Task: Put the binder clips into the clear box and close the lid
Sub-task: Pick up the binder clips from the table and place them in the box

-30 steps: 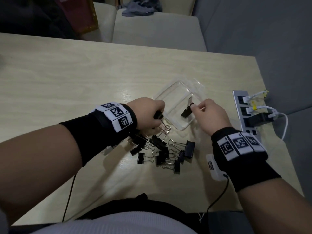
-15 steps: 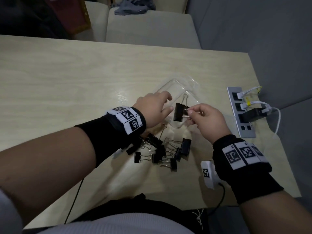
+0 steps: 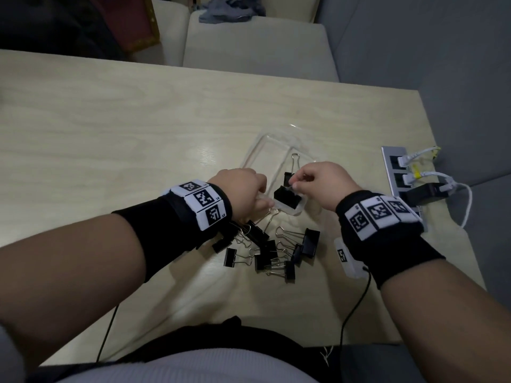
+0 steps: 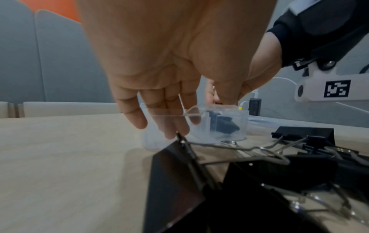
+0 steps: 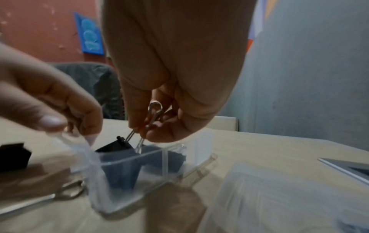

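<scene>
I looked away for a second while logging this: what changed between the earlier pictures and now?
The right hand carried the clip it pinches by the wire handles down into the near end of the clear box. The left hand, which held a clip a second ago, now steadies the box's near edge, and a second clip lies inside. The pile of clips, the lid and the power strip stayed put.

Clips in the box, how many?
2: a far clip lies in the box; a near clip is pinched by the right hand. Hands may hide others.
</scene>
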A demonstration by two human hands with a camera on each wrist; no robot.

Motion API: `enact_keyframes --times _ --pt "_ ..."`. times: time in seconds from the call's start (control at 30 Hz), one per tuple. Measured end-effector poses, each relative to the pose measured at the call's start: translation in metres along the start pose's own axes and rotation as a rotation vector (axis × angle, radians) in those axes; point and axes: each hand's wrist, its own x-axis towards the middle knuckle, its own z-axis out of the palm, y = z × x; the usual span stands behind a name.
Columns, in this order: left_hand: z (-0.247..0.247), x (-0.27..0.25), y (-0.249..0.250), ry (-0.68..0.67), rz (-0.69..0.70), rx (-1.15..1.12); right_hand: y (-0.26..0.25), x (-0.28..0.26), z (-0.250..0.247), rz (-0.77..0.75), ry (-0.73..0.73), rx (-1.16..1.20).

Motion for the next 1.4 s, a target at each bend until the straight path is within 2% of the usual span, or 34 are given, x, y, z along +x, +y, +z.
enact_keyframes --times 0.07,0.2,0.3,0.37,0.43,0.5,0.57,0.67,0.77,0.87,0.93,1.1,1.23,1.4 --pt "-0.001 0.0 0.001 -0.01 -0.004 0.0 -0.003 0.004 0.004 -0.003 0.003 -0.101" --pt "-0.003 0.0 0.001 -0.04 -0.012 0.013 -0.007 0.001 0.004 0.003 0.227 -0.172" --pt "-0.003 -0.002 0.0 -0.032 -0.011 0.055 -0.007 -0.016 0.005 0.001 0.282 -0.165" --pt "-0.001 -0.003 0.0 0.036 0.009 0.109 -0.002 -0.032 0.009 0.067 0.169 -0.261" --pt "0.001 -0.004 0.0 0.129 0.038 0.132 0.009 -0.048 0.016 0.169 -0.039 -0.38" --pt "0.004 -0.006 0.002 0.183 0.08 0.143 0.019 -0.062 0.026 0.239 -0.209 -0.396" --pt "0.005 -0.008 0.004 0.219 0.122 0.141 0.023 -0.07 0.034 0.245 -0.263 -0.353" --pt "0.004 -0.015 0.006 0.284 0.228 0.124 0.022 -0.073 0.041 0.198 -0.216 -0.282" --pt "0.003 -0.023 0.012 0.161 0.363 0.182 0.022 -0.073 0.04 0.187 -0.153 -0.216" --pt "0.007 -0.027 0.015 -0.036 0.384 0.286 0.024 -0.074 0.033 0.18 -0.09 -0.161" --pt "0.015 -0.028 0.011 -0.109 0.39 0.391 0.026 -0.075 0.027 0.174 -0.035 -0.138" --pt "0.029 -0.029 0.004 -0.099 0.355 0.465 0.028 -0.075 0.016 0.16 0.057 -0.077" --pt "0.028 -0.029 0.009 -0.077 0.286 0.422 0.026 -0.075 0.012 0.145 0.067 -0.009" --pt "0.022 -0.03 0.008 -0.115 0.266 0.358 0.024 -0.074 -0.001 0.111 0.103 0.187"
